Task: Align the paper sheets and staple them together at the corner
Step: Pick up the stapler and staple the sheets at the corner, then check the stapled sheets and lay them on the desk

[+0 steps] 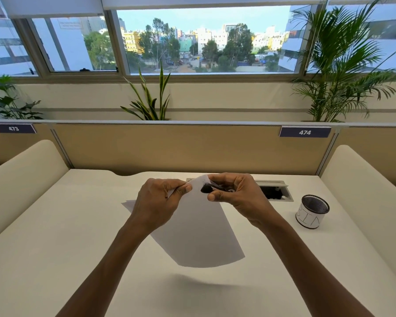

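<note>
The white paper sheets (199, 234) hang lifted above the desk, tilted, with a shadow beneath them. My left hand (158, 202) pinches their upper edge near the top corner between thumb and fingers. My right hand (233, 193) grips a small black stapler (212, 188), whose front end sits over the top corner of the sheets. Most of the stapler is hidden inside my fingers. I cannot tell how many sheets there are, as they lie flush.
A black mesh cup (312, 211) with a white label stands on the desk (55, 248) to the right. An open cable hatch (276, 191) lies behind my right hand. Cream side dividers and a beige back partition (192, 147) bound the desk.
</note>
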### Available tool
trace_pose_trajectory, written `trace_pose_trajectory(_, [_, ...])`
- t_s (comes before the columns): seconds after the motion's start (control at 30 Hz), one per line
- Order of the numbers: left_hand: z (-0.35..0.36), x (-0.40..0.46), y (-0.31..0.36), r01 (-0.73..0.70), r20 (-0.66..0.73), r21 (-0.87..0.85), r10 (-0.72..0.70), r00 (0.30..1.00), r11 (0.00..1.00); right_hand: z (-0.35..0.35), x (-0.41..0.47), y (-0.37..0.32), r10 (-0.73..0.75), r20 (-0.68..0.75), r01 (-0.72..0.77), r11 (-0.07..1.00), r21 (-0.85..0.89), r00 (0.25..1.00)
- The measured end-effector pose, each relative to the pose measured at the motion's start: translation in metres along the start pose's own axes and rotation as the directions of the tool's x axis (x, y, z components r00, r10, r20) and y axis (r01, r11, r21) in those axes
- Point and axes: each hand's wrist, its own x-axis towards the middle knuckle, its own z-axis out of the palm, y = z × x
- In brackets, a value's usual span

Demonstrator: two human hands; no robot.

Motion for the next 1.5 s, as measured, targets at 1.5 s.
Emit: trace_pose_trajectory(1.5, [-0.039, 0.004, -0.088, 0.027, 0.106, 0.019, -0.028, 0.994, 0.999, 0.103, 0.131, 0.226, 0.435, -0.404, -0.594, 0.587, -0.55, 0.805])
